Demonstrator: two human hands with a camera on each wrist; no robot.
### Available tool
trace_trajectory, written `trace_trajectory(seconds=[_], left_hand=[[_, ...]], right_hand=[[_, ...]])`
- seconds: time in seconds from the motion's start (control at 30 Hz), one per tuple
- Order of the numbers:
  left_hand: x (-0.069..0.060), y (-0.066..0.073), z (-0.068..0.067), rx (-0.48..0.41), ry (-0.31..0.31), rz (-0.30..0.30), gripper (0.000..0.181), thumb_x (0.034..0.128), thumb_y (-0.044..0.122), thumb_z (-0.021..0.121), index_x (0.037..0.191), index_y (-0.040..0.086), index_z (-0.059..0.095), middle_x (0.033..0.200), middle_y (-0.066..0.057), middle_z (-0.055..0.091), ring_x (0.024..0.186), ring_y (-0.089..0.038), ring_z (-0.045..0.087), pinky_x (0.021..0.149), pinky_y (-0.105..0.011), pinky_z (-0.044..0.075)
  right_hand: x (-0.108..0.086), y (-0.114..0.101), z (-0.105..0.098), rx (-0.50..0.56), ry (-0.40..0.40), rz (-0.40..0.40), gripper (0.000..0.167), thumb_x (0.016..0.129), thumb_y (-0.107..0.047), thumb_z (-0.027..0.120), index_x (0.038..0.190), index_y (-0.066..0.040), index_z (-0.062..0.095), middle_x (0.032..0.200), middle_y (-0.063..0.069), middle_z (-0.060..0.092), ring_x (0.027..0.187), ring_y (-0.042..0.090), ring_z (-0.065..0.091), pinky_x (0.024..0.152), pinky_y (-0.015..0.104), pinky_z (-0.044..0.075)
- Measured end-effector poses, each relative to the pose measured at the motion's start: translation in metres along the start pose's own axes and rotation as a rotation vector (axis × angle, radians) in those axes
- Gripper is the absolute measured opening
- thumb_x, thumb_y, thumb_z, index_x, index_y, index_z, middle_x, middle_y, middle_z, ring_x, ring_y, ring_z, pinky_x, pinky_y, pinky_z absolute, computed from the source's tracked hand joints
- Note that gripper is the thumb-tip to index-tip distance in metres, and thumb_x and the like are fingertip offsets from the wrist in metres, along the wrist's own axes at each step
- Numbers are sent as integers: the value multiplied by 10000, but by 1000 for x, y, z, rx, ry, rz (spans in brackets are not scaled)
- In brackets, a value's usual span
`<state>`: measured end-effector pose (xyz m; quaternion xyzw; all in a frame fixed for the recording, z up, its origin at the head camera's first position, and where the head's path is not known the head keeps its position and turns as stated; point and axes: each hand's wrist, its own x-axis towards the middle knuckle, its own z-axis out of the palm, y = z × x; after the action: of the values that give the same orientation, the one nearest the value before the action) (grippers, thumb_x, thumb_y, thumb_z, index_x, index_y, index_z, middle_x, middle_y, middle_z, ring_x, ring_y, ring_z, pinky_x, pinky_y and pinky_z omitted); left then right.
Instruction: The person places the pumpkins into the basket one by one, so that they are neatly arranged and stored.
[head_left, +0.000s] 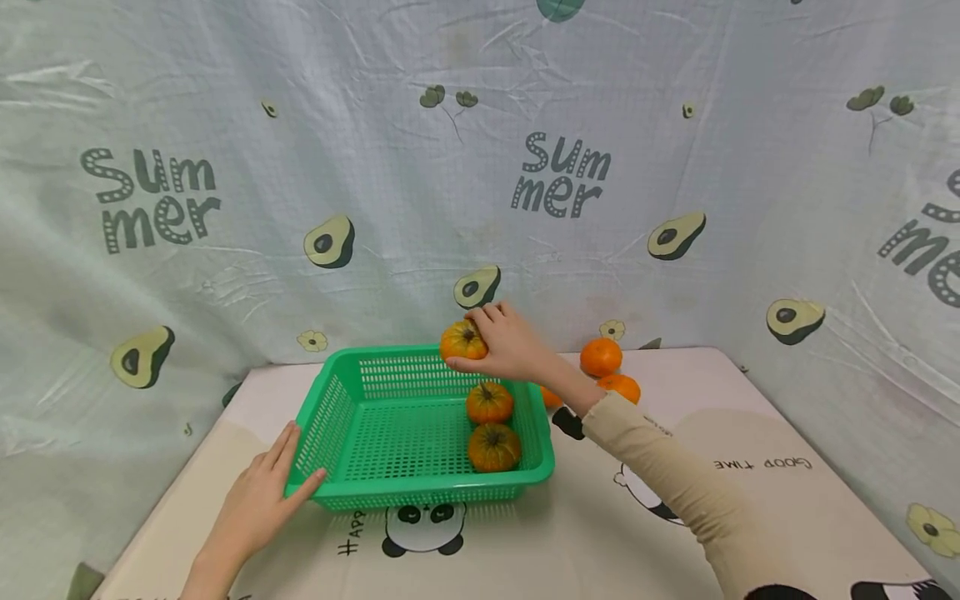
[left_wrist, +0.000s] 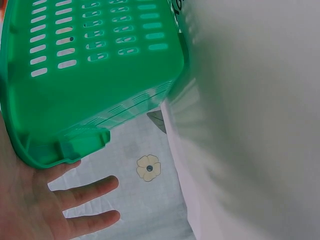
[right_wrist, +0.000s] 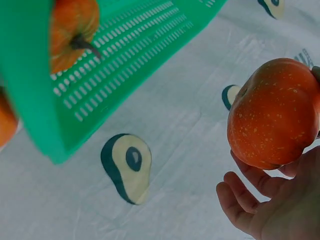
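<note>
My right hand (head_left: 512, 343) grips a small orange pumpkin (head_left: 462, 342) above the far rim of a green plastic basket (head_left: 420, 489). In the right wrist view the same pumpkin (right_wrist: 275, 114) sits against the thumb and fingers, its skin speckled. Two more small pumpkins, one (head_left: 490, 403) behind the other (head_left: 494, 447), lie along the basket's right side. At the near left corner, my left hand (head_left: 258, 496) touches the basket rim. The left wrist view shows that hand's fingers (left_wrist: 92, 194) straight and spread beneath the basket's edge.
Right of the basket, orange fruits lie on the table: one (head_left: 601, 357) at the back, another (head_left: 619, 388) just in front, and a third (head_left: 551, 397) partly hidden by the right arm. A printed cloth covers the table (head_left: 750, 500); a patterned curtain (head_left: 420, 183) hangs behind.
</note>
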<state>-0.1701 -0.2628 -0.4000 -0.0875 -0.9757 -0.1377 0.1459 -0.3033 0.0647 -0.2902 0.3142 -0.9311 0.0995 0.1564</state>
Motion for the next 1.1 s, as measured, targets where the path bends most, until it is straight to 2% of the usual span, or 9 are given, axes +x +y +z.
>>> trace_trajectory(seconds=[0.17, 0.37, 0.57, 0.7, 0.73, 0.87, 0.93, 0.97, 1.1], left_hand=[[1, 0, 0, -6, 6, -2, 759, 884, 429, 484, 1388, -69, 213, 1430, -239, 257, 1093, -461, 438, 825, -583, 384], [1, 0, 1, -11, 14, -1, 758, 883, 427, 487, 1388, -68, 214, 1430, -240, 257, 1101, -459, 434, 835, -582, 381], [0, -1, 0, -10, 17, -5, 756, 881, 426, 491, 1385, -71, 223, 1425, -242, 266, 1103, -453, 436, 839, -577, 383], [0, -1, 2, -13, 22, 0, 751, 881, 421, 493, 1382, -73, 231, 1425, -241, 269, 1104, -452, 436, 843, -574, 384], [-1, -2, 2, -13, 23, 1, 751, 881, 423, 492, 1381, -73, 232, 1424, -242, 269, 1104, -453, 435, 842, -574, 384], [-1, -2, 2, -12, 17, 1, 753, 885, 428, 482, 1384, -73, 224, 1426, -244, 264, 1100, -465, 432, 832, -582, 384], [-1, -1, 1, -10, 10, -2, 757, 886, 431, 479, 1386, -73, 216, 1425, -247, 262, 1101, -471, 428, 834, -586, 381], [-1, -1, 1, -8, 9, -2, 756, 886, 428, 481, 1385, -74, 216, 1424, -249, 263, 1100, -472, 429, 833, -585, 381], [1, 0, 0, -5, 6, -4, 754, 885, 425, 485, 1385, -73, 219, 1422, -251, 265, 1103, -467, 430, 840, -582, 382]], right_hand=[[17, -12, 17, -17, -36, 27, 663, 768, -654, 480, 1202, -152, 473, 1121, 65, 502, 985, 235, 413, 783, 365, 420], [29, -16, 47, -34, -97, 47, 627, 796, -623, 474, 1186, -133, 457, 1120, 99, 477, 1015, 260, 404, 827, 410, 387], [37, -16, 69, -46, -170, 66, 671, 789, -658, 445, 1236, -158, 429, 1158, 96, 438, 1079, 261, 369, 901, 416, 361], [38, -15, 78, -64, -220, 62, 718, 778, -695, 403, 1272, -173, 415, 1170, 79, 428, 1054, 234, 352, 866, 376, 345], [40, -10, 86, -73, -208, 46, 749, 759, -734, 370, 1268, -187, 414, 1169, 71, 426, 1042, 231, 345, 839, 372, 339], [40, -6, 93, -62, -244, 43, 764, 755, -740, 358, 1265, -175, 421, 1224, 74, 416, 1079, 240, 342, 851, 385, 349], [39, -4, 96, -65, -262, 49, 737, 766, -711, 399, 1269, -173, 420, 1250, 73, 416, 1103, 249, 347, 873, 402, 354], [37, -7, 91, -67, -291, 65, 705, 785, -667, 433, 1273, -159, 421, 1263, 75, 418, 1116, 249, 353, 894, 404, 359], [36, -5, 95, -133, -325, 70, 693, 790, -649, 455, 1283, -164, 405, 1284, 52, 424, 1130, 245, 361, 911, 408, 364]])
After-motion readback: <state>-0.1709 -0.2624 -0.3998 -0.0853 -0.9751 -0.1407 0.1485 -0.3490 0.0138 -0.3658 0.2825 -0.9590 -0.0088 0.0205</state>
